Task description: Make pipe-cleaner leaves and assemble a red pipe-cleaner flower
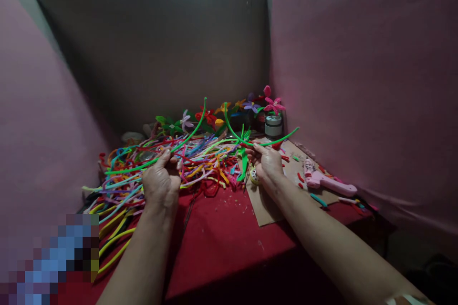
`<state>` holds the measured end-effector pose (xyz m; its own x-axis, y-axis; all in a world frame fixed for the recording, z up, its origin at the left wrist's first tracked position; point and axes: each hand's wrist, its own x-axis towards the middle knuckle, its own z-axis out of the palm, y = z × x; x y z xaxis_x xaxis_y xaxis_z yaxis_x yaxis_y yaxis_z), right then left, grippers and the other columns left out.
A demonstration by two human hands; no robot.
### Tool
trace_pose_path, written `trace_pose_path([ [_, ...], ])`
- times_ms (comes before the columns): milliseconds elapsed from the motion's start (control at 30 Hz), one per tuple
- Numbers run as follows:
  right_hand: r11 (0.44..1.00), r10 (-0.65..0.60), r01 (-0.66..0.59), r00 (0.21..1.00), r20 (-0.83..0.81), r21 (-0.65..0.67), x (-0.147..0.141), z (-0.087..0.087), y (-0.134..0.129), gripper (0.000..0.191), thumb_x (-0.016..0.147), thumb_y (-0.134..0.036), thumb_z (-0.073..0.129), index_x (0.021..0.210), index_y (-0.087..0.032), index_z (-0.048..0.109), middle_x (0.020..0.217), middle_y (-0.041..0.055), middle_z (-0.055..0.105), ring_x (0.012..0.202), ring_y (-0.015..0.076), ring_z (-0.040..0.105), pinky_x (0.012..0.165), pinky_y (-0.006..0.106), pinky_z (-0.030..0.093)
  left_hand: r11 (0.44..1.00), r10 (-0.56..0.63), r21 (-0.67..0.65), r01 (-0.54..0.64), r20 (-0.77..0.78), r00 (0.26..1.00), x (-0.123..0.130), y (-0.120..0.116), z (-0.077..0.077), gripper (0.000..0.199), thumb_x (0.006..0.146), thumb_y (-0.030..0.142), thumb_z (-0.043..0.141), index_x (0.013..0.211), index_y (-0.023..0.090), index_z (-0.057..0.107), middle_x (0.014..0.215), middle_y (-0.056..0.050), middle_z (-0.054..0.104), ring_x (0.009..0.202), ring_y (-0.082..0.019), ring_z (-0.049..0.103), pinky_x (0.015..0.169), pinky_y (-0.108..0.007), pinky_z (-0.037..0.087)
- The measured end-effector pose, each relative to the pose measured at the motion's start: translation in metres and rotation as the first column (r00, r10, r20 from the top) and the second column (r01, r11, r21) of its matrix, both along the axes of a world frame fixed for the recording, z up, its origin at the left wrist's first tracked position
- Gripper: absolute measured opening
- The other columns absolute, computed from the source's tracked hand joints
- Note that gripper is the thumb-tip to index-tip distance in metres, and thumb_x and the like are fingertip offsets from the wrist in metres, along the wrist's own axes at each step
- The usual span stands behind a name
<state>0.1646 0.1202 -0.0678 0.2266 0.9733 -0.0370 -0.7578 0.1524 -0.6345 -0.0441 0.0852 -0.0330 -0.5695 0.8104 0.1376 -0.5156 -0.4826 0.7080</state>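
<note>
My left hand point(162, 178) pinches a bent green pipe cleaner point(193, 134) near its middle, its ends reaching left and up. Another green pipe cleaner point(232, 129), curved like a bow, is pinched in my right hand point(265, 161). Both are held up above the table, apart from each other. Below and behind my left hand spreads a heap of many-coloured pipe cleaners point(205, 164). Between my hands, closer to the right one, is a bundle of short green pieces point(244, 157). A small pale yellow round thing with dark spots point(254, 176) sits partly behind my right hand.
A red cloth point(222, 238) covers the table. On the right, a pink glue gun point(327, 182) and short cut pieces lie on and around a cardboard sheet point(265, 207). Behind stand fuzzy flowers, one pink flower point(274, 106) in a grey pot point(273, 126). Pink cloth hangs at both sides.
</note>
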Motion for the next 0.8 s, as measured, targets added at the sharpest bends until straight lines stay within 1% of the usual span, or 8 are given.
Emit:
trace_pose_path([
  [67, 0.999, 0.05, -0.049, 0.998, -0.038, 0.019, -0.001, 0.002, -0.002, 0.009, 0.064, -0.007, 0.057, 0.07, -0.013, 0.054, 0.051, -0.0001, 0.062, 0.044, 0.0113, 0.06, 0.04, 0.018, 0.046, 0.997, 0.067, -0.044, -0.068, -0.021, 0.998, 0.005, 0.002, -0.004, 0.011, 0.057, 0.006, 0.063, 0.061, 0.012, 0.056, 0.054, 0.005, 0.055, 0.043, -0.006, 0.05, 0.039, -0.018, 0.036],
  [133, 0.991, 0.121, -0.119, 0.992, -0.032, 0.059, -0.008, 0.002, -0.007, 0.009, 0.064, -0.007, 0.057, 0.071, -0.012, 0.055, 0.051, 0.0009, 0.063, 0.045, 0.0123, 0.06, 0.041, 0.019, 0.047, 0.995, 0.055, -0.081, -0.058, -0.04, 0.998, 0.018, 0.003, -0.01, 0.012, 0.055, 0.007, 0.067, 0.062, 0.012, 0.058, 0.053, 0.004, 0.056, 0.044, -0.007, 0.052, 0.042, -0.018, 0.039],
  [233, 0.975, 0.192, -0.192, 0.981, 0.015, 0.11, -0.024, -0.002, -0.014, 0.01, 0.063, -0.009, 0.06, 0.072, -0.012, 0.056, 0.054, 0.0021, 0.063, 0.047, 0.0138, 0.061, 0.041, 0.02, 0.047, 0.997, -0.043, -0.069, 0.036, -0.097, 0.994, 0.042, 0.001, -0.021, 0.017, 0.053, 0.012, 0.07, 0.066, 0.012, 0.061, 0.055, 0.002, 0.06, 0.05, -0.01, 0.057, 0.046, -0.02, 0.044],
  [333, 0.967, 0.214, -0.218, 0.976, 0.046, 0.131, -0.037, -0.009, -0.016, 0.013, 0.061, -0.014, 0.065, 0.07, -0.013, 0.056, 0.057, 0.002, 0.064, 0.05, 0.0146, 0.062, 0.044, 0.022, 0.048, 0.99, -0.133, -0.077, 0.121, -0.182, 0.974, 0.06, -0.006, -0.027, 0.023, 0.053, 0.017, 0.072, 0.073, 0.013, 0.063, 0.057, 0.0, 0.062, 0.052, -0.012, 0.059, 0.047, -0.021, 0.046],
  [433, 0.964, 0.203, -0.209, 0.978, 0.053, 0.161, -0.042, -0.014, -0.013, 0.015, 0.061, -0.018, 0.066, 0.072, -0.014, 0.055, 0.063, 0.0019, 0.065, 0.05, 0.0134, 0.061, 0.045, 0.023, 0.049, 0.989, -0.132, -0.099, 0.106, -0.32, 0.938, 0.068, -0.014, -0.029, 0.022, 0.056, 0.021, 0.071, 0.074, 0.013, 0.063, 0.06, -0.002, 0.064, 0.055, -0.015, 0.061, 0.05, -0.023, 0.048],
  [533, 0.966, 0.177, -0.188, 0.981, 0.075, 0.177, -0.042, -0.012, -0.014, 0.018, 0.06, -0.02, 0.066, 0.073, -0.015, 0.055, 0.065, 0.0009, 0.065, 0.046, 0.0109, 0.059, 0.043, 0.021, 0.047, 0.987, -0.142, -0.128, 0.094, -0.449, 0.882, 0.07, -0.019, -0.03, 0.02, 0.061, 0.026, 0.069, 0.074, 0.013, 0.062, 0.058, -0.003, 0.064, 0.052, -0.016, 0.061, 0.048, -0.025, 0.048],
  [667, 0.972, 0.123, -0.151, 0.98, 0.158, 0.179, -0.041, -0.004, -0.021, 0.02, 0.055, -0.019, 0.068, 0.068, -0.014, 0.054, 0.057, -0.0014, 0.061, 0.046, 0.0103, 0.057, 0.045, 0.02, 0.046, 0.986, -0.143, -0.153, 0.071, -0.535, 0.832, 0.072, -0.022, -0.031, 0.016, 0.063, 0.027, 0.068, 0.07, 0.015, 0.059, 0.052, -0.001, 0.061, 0.042, -0.013, 0.056, 0.039, -0.021, 0.043],
  [800, 0.978, 0.072, -0.112, 0.974, 0.217, 0.176, -0.042, -0.002, -0.024, 0.019, 0.055, -0.019, 0.067, 0.066, -0.015, 0.051, 0.059, -0.0031, 0.059, 0.049, 0.0095, 0.056, 0.05, 0.022, 0.048, 0.994, -0.074, -0.107, 0.0, -0.684, 0.726, 0.076, -0.027, -0.03, 0.014, 0.066, 0.026, 0.066, 0.07, 0.015, 0.059, 0.047, 0.002, 0.058, 0.036, -0.01, 0.051, 0.035, -0.017, 0.038],
])
